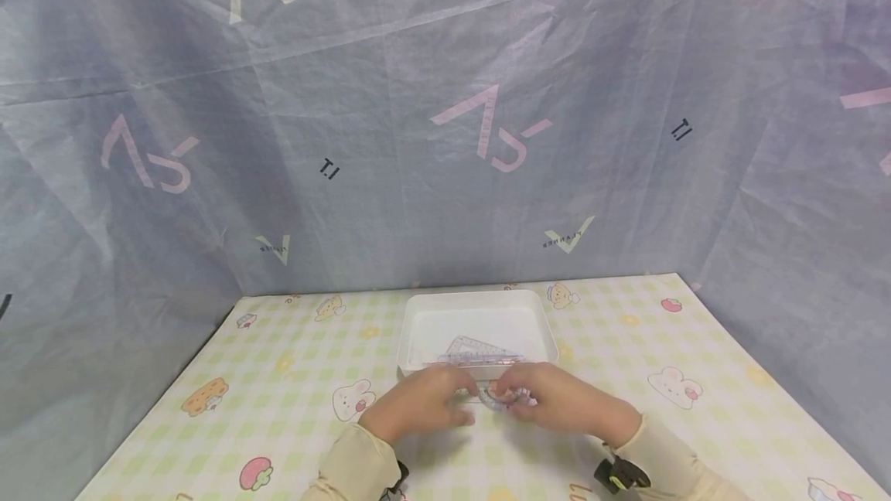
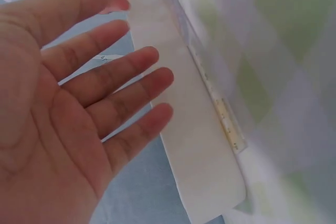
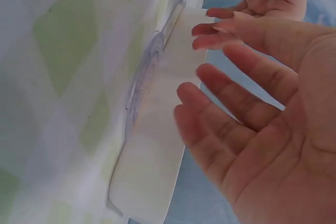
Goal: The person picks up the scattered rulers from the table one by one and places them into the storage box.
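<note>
A white tray point(image 1: 480, 321) stands on the table, with a clear set square point(image 1: 462, 344) and some thin clear pieces lying inside near its front wall. Just in front of it, a clear protractor point(image 1: 491, 400) lies on the cloth, seen edge-on along the tray wall in the right wrist view. A ruler strip with a yellowish part point(image 2: 227, 121) lies at the tray's foot in the left wrist view. My left hand point(image 1: 426, 402) hovers by the front wall, fingers spread and holding nothing. My right hand point(image 1: 557, 400) is above the protractor, fingers loosely bent, also holding nothing.
A green-and-white checked cloth with cartoon prints point(image 1: 292, 393) covers the table. Grey fabric sheets point(image 1: 390, 138) hang behind it and at both sides. A dark strap device point(image 1: 622, 475) sits on the right wrist.
</note>
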`<move>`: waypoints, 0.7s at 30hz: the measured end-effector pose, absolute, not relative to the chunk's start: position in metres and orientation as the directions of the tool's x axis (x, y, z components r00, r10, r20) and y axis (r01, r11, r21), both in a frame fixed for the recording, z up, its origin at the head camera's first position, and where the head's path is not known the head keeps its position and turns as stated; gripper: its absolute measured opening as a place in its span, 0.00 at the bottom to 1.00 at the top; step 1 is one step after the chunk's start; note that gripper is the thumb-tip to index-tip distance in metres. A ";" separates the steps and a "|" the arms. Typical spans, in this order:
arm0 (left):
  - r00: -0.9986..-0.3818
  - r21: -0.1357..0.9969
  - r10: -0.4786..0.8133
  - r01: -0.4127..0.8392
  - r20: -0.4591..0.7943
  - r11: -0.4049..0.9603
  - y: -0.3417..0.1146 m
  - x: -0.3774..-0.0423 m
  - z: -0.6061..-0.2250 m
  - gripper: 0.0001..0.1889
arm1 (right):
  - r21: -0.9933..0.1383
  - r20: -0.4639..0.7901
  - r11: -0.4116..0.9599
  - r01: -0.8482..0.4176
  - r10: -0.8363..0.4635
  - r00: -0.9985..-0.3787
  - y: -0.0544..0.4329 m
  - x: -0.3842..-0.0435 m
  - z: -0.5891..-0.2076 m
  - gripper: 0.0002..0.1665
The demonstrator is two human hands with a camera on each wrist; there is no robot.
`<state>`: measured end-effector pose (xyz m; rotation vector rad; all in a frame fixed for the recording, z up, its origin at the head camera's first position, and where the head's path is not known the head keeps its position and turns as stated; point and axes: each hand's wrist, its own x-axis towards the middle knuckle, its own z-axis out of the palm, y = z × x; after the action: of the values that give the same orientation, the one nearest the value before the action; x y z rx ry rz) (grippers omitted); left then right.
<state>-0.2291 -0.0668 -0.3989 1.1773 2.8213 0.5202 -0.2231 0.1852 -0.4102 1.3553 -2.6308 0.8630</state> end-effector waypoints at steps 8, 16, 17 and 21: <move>-0.719 0.290 0.693 0.675 0.052 0.679 -0.067 -0.228 -0.404 0.18 | -0.467 0.206 0.464 -0.753 -0.771 -0.603 0.187 -0.225 -0.414 0.16; -0.735 0.238 0.676 0.666 0.050 0.707 -0.067 -0.226 -0.407 0.20 | -0.413 0.193 0.504 -0.759 -0.766 -0.614 0.188 -0.227 -0.419 0.21; -0.736 0.236 0.675 0.664 0.045 0.709 -0.067 -0.226 -0.407 0.20 | -0.409 0.191 0.509 -0.757 -0.764 -0.617 0.188 -0.227 -0.419 0.22; -0.745 0.236 0.667 0.651 0.014 0.722 -0.067 -0.226 -0.410 0.21 | -0.395 0.180 0.530 -0.750 -0.756 -0.629 0.189 -0.225 -0.419 0.24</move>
<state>-0.2258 -0.0667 -0.4095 1.0914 2.8476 0.3492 -0.2250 0.1889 -0.4193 1.3586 -2.7590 0.7024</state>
